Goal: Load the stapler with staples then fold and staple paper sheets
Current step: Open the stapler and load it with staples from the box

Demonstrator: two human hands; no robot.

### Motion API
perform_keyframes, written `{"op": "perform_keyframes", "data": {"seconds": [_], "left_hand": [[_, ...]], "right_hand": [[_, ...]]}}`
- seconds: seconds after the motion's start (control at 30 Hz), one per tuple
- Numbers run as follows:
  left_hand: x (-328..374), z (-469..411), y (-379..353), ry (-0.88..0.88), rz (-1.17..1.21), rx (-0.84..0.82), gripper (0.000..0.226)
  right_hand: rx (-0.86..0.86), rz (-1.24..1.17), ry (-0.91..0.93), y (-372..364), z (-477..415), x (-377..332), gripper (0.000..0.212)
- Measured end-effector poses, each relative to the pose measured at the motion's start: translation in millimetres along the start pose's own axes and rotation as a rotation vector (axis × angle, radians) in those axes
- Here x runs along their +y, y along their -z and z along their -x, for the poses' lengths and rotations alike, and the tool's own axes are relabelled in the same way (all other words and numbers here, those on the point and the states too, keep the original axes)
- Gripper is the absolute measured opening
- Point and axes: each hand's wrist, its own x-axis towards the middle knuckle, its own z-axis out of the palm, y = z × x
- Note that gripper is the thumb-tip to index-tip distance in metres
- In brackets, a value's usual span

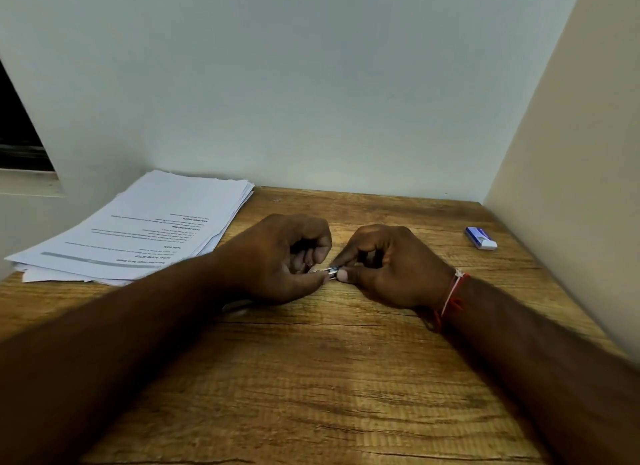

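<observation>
nearest, both forearms reach in over the wooden tabletop (329, 378), a red thread (450, 302) tied at the right wrist. just under the left wrist a pale, rounded edge (235, 307) peeks out; it may be the stapler, but too little shows to tell. further on, the left hand (284, 260) and right hand (391, 267) meet at mid-table, fingers curled, each pinching one end of a short metallic strip of staples (329, 273). its long axis runs left to right between the thumbs, low over the wood. if that edge is the stapler, loading means carrying the strip back toward the left wrist, so the left hand is nearer. beyond, the paper sheets (138, 229) lie far left and a small blue-and-white box (481, 238) far right.
</observation>
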Motion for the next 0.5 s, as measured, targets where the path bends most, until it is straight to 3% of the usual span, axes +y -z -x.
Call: {"op": "perform_keyframes", "data": {"seconds": [0.27, 0.5], "left_hand": [[-3, 6, 21, -0.008, -0.045, 0.008, 0.035], [-1, 7, 17, 0.148, -0.014, -0.059, 0.036]], "right_hand": [[0.039, 0.024, -0.016, 6, 1, 8, 0.011], [0.064, 0.013, -0.026, 6, 4, 10, 0.014]]}}
